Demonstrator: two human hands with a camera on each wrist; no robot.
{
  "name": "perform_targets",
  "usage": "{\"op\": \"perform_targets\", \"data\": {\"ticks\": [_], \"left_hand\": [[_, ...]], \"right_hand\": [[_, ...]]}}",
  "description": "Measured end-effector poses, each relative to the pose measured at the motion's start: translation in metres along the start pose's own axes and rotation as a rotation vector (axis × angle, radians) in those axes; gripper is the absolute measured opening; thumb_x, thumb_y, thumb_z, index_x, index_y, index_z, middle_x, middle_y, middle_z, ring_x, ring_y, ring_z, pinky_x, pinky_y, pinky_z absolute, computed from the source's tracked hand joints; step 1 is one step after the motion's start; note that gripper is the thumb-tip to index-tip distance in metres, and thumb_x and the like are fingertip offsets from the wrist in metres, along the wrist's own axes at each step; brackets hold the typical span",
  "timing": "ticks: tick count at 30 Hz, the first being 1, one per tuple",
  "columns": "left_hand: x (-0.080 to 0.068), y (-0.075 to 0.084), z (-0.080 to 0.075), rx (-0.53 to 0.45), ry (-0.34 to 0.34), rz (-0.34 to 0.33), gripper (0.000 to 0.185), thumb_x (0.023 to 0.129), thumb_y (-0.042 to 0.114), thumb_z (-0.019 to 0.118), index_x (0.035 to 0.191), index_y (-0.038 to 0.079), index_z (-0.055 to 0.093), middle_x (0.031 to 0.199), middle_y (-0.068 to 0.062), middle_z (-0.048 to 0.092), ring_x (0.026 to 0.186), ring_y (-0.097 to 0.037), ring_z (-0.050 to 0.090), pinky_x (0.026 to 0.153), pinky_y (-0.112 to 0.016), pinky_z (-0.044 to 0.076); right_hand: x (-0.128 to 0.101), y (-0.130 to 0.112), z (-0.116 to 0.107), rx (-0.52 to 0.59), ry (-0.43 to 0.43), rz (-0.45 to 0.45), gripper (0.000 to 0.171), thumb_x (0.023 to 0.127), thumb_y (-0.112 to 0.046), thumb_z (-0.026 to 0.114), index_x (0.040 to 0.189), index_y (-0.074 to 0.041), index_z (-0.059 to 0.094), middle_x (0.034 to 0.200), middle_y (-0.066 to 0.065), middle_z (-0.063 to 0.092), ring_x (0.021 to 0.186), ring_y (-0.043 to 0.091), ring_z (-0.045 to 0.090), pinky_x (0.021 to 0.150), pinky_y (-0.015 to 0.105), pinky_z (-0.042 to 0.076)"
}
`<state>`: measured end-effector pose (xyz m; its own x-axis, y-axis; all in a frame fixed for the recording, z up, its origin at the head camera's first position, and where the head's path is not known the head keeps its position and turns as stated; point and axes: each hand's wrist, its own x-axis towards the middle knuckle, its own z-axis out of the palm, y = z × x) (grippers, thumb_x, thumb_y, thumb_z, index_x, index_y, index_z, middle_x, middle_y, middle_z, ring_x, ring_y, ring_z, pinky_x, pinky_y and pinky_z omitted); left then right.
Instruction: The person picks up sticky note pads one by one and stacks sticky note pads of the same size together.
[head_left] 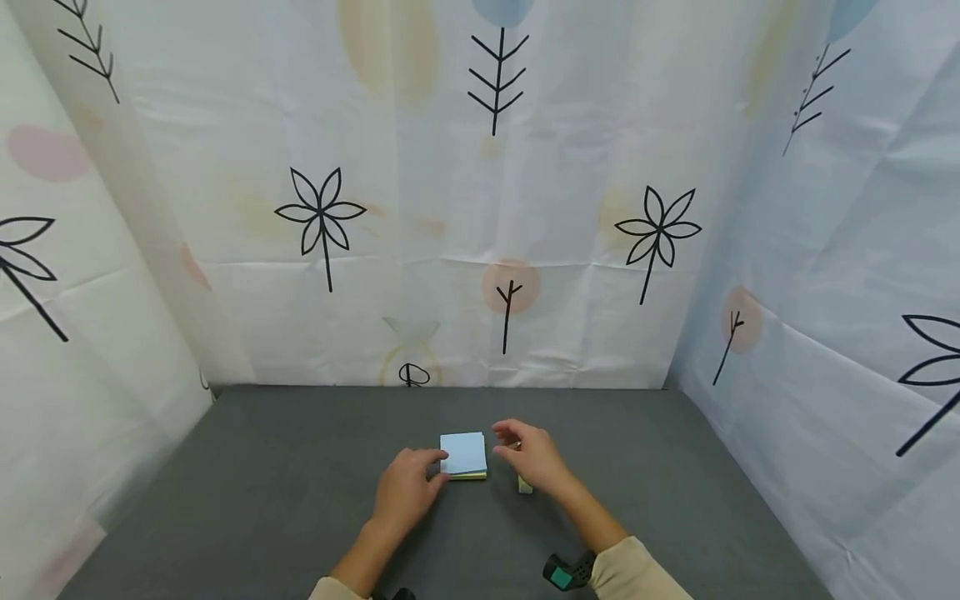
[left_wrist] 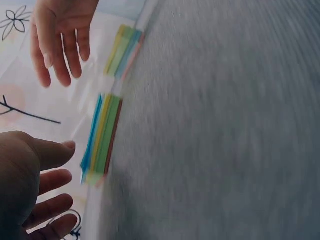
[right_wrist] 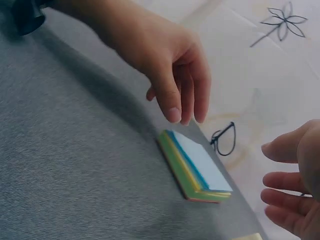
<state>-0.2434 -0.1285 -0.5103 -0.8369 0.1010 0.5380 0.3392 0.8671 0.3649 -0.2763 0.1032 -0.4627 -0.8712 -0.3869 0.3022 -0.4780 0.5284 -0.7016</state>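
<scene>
A square stack of sticky notes [head_left: 462,454] lies on the grey table, pale blue on top; yellow, green and reddish layers show along its side in the right wrist view [right_wrist: 181,167]. Just left of it is my left hand [head_left: 402,490], thumb and fingers spread loosely; in the right wrist view its fingertips hang above the stack, apart from it. My right hand [head_left: 536,460] hovers right of the stack, fingers relaxed and holding nothing. Partly hidden beneath it in the head view is a smaller, narrow pad [head_left: 525,485], with yellow, green, blue and pink strips in the left wrist view [left_wrist: 122,52].
White cloth [head_left: 450,208] printed with flowers and twigs walls the table at the back and both sides. The grey tabletop [head_left: 300,467] spreads around the two pads. A dark band with a green patch [head_left: 562,577] sits at the right wrist.
</scene>
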Motion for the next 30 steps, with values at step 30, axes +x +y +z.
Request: {"op": "perform_targets", "data": {"ticks": [30], "left_hand": [[0.013, -0.028, -0.001, 0.018, -0.224, 0.097, 0.034, 0.072, 0.029, 0.086, 0.104, 0.026, 0.076, 0.084, 0.011, 0.065, 0.07, -0.009, 0.05, 0.059, -0.03, 0.044]], "right_hand": [[0.007, 0.007, 0.037, -0.78, -0.163, -0.223, 0.04, 0.082, -0.035, 0.079, 0.117, -0.02, 0.069, 0.103, -0.004, 0.071, 0.081, 0.016, 0.054, 0.074, 0.035, 0.046]]}}
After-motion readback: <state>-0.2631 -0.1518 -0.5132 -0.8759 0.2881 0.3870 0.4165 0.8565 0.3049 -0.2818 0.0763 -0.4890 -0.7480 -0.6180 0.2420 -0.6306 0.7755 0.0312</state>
